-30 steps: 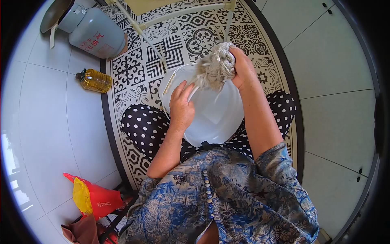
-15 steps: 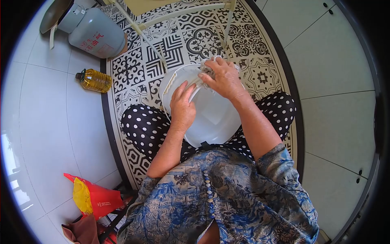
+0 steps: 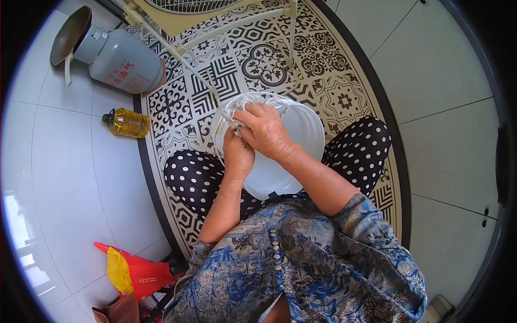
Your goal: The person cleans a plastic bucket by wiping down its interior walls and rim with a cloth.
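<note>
A wet, greyish-white stringy cloth (image 3: 235, 109) is bunched at the far left rim of a white bucket (image 3: 280, 175) between my knees. My right hand (image 3: 266, 131) lies over the cloth with its fingers curled round it. Just below it and touching it, my left hand (image 3: 237, 155) is closed at the cloth's lower end; its fingertips are partly covered by the right hand. The bucket's inside is pale, and its far left part is hidden by the cloth and hands.
A grey gas cylinder (image 3: 126, 63) with a pan (image 3: 71, 35) by its top stands at the upper left. Below it is an oil bottle (image 3: 129, 123). A cream metal frame (image 3: 231, 31) stands ahead. At the lower left is a red bag (image 3: 148, 275).
My right hand has come down and left from the raised cloth to meet my left hand. The cloth is now bunched at the bucket's left rim. The view has tilted slightly.
</note>
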Demonstrator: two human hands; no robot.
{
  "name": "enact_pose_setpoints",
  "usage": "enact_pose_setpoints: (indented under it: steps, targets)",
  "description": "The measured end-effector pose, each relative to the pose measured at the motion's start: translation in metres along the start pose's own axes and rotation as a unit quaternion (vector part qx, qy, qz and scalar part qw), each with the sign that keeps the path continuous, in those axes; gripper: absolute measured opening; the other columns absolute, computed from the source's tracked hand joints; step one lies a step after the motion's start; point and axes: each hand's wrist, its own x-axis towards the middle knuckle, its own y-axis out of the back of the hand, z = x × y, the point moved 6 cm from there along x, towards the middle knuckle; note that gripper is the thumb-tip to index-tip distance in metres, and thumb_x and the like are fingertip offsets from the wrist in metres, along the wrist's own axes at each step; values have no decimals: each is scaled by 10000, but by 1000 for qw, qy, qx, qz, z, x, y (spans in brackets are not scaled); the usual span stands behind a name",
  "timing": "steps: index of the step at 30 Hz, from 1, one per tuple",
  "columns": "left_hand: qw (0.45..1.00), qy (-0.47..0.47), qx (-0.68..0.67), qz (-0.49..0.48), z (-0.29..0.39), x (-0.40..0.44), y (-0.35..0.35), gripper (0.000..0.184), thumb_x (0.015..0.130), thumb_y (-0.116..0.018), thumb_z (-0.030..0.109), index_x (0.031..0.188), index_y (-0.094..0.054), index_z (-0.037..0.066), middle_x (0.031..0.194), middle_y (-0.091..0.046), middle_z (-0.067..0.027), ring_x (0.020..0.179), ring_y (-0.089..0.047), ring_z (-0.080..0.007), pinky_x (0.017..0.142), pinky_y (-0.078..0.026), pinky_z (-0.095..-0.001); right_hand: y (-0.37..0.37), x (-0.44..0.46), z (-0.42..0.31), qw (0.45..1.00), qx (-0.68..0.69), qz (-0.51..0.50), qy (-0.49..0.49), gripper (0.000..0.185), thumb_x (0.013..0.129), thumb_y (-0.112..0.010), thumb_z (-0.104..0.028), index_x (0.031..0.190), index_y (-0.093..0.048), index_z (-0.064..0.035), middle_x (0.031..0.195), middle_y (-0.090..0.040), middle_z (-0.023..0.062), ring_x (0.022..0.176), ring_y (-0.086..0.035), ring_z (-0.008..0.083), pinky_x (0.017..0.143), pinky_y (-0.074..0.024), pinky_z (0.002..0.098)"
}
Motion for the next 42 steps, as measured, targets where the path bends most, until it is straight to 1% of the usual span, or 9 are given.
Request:
enact_pose_setpoints:
  steps: [4, 7, 12, 16, 21, 25, 33, 37, 42]
  targets:
    - [996, -76, 8, 53, 15, -4, 2, 501, 680, -480, -107, 1153, -588, 16, 1236, -531, -179, 1142, -493, -349, 980, -393, -414, 2, -5, 24, 998, -20, -34, -55, 250, 743, -639, -116, 989, -596, -109, 968, -586, 100, 882, -563, 304, 801, -435, 421]
    - [988, -124, 53, 79, 21, -7, -2, 525, 664, -467, -111, 1153, -600, 26, 1250, -528, -170, 1159, -485, -346, 997, -385, -408, 14, -14, 58, 996, -32, 42, -73, 312, 728, -654, -85, 1032, -587, -70, 990, -583, 141, 922, -553, 347, 808, -455, 412]
    - [989, -117, 62, 69, 23, -10, 1, 533, 662, -491, -106, 1152, -618, 58, 1276, -519, -149, 1181, -478, -326, 1021, -375, -394, 40, -53, 145, 939, -17, 153, -307, 219, 821, -579, -130, 1021, -574, -42, 971, -581, 165, 907, -551, 353, 808, -449, 424]
    - [987, -127, 86, 52, 26, -10, -1, 532, 667, -498, -105, 1159, -616, 63, 1291, -507, -146, 1193, -469, -322, 1027, -368, -388, 40, -67, 156, 917, -28, 151, -368, 248, 820, -581, -153, 1040, -580, -39, 999, -589, 163, 921, -557, 344, 813, -451, 415]
    - [990, -110, 71, 54, 16, -11, 6, 539, 677, -493, -105, 1179, -598, 57, 1309, -493, -141, 1209, -458, -316, 1040, -353, -382, 34, -39, 115, 948, -11, 181, -263, 246, 736, -627, -92, 973, -589, -41, 948, -585, 153, 878, -560, 335, 783, -456, 412]
    - [991, -94, 85, 41, 19, -8, 0, 545, 687, -476, -109, 1200, -577, 48, 1314, -485, -155, 1217, -452, -323, 1040, -353, -385, 11, -8, 52, 989, 25, 80, -125, 234, 705, -654, -101, 932, -604, -79, 885, -578, 107, 842, -565, 296, 731, -443, 402]
    - [994, -95, 46, 22, 18, -10, -3, 552, 686, -451, -115, 1198, -587, 42, 1335, -470, -165, 1257, -423, -315, 1062, -330, -379, 17, -16, 65, 990, -24, 24, -138, 298, 728, -664, -111, 1013, -584, -72, 931, -592, 125, 907, -566, 320, 799, -437, 419]
    - [995, -85, 48, 19, 15, -11, -1, 559, 685, -452, -117, 1199, -593, 49, 1345, -470, -148, 1263, -425, -291, 1065, -324, -359, 33, -54, 140, 934, 15, 156, -323, 320, 802, -617, -195, 1079, -570, -41, 986, -626, 180, 895, -597, 373, 785, -477, 422]
    - [998, -64, 3, 19, 15, -11, -2, 559, 680, -463, -115, 1192, -606, 56, 1341, -482, -120, 1260, -431, -261, 1067, -321, -334, 48, -100, 181, 876, 18, 127, -465, 378, 844, -572, -287, 1109, -560, -18, 973, -637, 214, 905, -601, 390, 803, -471, 427]
